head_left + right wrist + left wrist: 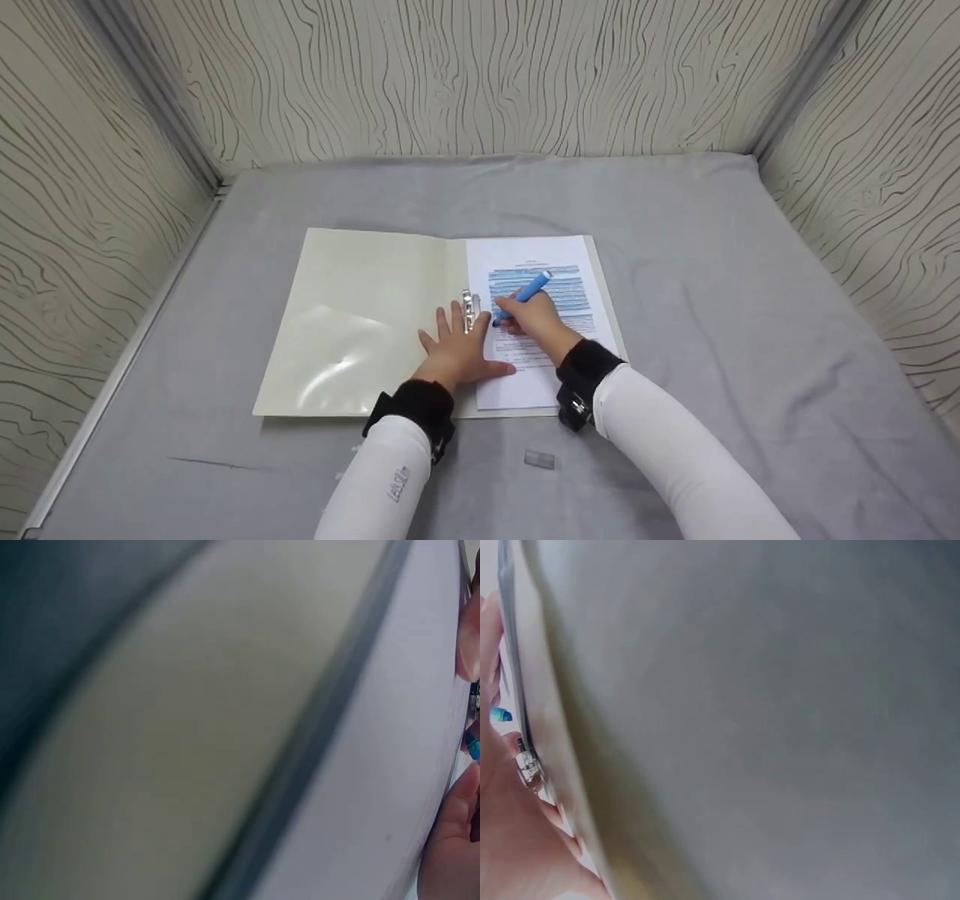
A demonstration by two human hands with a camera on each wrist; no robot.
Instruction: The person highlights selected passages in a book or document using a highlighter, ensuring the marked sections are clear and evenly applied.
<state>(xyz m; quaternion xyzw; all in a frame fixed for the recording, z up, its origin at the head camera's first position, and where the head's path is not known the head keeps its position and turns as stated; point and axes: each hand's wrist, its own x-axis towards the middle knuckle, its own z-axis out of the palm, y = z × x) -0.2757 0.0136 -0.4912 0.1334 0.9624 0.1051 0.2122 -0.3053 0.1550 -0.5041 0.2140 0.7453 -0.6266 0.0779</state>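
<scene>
An open cream folder lies on the cloth, with a printed sheet on its right side. Blue highlighting covers many lines in the sheet's upper half. My right hand pinches a blue highlighter, its tip at the left end of a text line. Fingers spread, my left hand rests across the folder's spine and the sheet's left edge, thumb on the paper. Just past its fingertips is the metal clip. In the left wrist view, the highlighter's tip shows beyond the left hand.
Grey cloth with creases covers the table. A small translucent strip lies in front of the folder. Wood-grain patterned panels stand at the back and on both sides.
</scene>
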